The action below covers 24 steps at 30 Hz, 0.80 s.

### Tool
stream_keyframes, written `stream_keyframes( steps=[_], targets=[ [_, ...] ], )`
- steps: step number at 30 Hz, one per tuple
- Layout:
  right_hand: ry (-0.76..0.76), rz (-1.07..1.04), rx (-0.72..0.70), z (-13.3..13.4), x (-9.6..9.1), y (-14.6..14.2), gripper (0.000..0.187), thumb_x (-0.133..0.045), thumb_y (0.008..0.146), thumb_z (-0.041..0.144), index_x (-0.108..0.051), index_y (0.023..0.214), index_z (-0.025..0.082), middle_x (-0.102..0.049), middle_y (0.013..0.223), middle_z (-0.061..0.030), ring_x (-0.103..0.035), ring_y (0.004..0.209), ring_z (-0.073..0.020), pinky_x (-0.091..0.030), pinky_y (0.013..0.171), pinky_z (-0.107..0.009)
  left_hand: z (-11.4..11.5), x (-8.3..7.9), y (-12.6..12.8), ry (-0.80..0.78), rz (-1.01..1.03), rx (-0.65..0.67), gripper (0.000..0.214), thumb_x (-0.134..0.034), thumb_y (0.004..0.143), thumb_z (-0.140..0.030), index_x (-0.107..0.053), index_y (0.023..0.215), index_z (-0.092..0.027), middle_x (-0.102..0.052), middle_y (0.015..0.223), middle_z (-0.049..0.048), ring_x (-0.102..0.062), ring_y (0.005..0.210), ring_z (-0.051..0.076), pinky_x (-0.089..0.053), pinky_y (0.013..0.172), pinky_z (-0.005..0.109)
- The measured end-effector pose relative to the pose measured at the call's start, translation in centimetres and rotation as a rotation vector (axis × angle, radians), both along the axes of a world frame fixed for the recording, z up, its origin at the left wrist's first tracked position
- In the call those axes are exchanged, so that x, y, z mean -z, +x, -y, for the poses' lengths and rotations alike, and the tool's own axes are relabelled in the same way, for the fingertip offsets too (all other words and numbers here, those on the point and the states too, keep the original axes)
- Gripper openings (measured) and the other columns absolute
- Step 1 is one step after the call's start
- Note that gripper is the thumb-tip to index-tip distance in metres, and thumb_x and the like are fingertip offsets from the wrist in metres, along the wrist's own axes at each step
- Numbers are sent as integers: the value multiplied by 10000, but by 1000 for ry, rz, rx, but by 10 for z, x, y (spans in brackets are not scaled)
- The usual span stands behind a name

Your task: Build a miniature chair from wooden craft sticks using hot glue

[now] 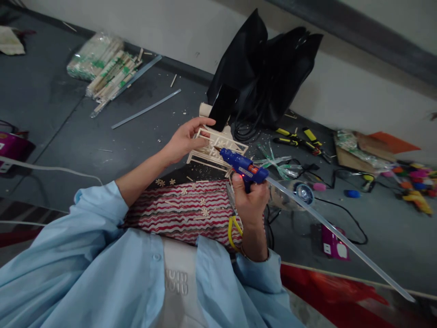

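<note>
Leaning on wall (153,27), likely for support: black bag (264,68), contents hidden. Clear packets (90,57), upper left, containing wooden sticks (114,75). Pale stick frame (213,153) near bag, fingers of left hand (186,140) grasping its end, seemingly steadying it. Blue glue gun (241,165) clasped in right hand (251,200), nozzle (217,149) aimed at frame.

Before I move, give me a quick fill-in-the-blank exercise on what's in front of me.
1. The left hand holds a pale stick frame, while the tool in the right hand is a blue glue ____.
2. The number of hands gripping that tool is ____.
3. The handle loop showing beside the right wrist is colored ____.
4. On the striped sheet, pale wavy stripes alternate with ____ ones.

Missing words: gun; one; yellow; red.
</note>
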State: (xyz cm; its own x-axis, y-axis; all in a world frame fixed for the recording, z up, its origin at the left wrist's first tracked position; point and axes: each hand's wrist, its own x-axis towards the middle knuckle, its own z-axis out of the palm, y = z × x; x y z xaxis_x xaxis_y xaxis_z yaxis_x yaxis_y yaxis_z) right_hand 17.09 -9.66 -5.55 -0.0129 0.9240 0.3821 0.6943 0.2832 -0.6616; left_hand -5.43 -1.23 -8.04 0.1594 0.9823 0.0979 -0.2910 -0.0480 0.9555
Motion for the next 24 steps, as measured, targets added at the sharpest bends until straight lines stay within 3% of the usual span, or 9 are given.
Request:
stream_keyframes(
  steps=[24],
  targets=[
    [12, 12, 8, -1, 0, -2, 355, -606, 914, 565, -650, 922, 213, -693, 854, -72, -662, 852, -263, -541, 818, -422, 1, 1, 0, 14, 40, -20, 505, -709, 688, -144, -656, 1186, -203, -618, 871, -24, -573, 732, 88, -474, 677, 212]
  ],
)
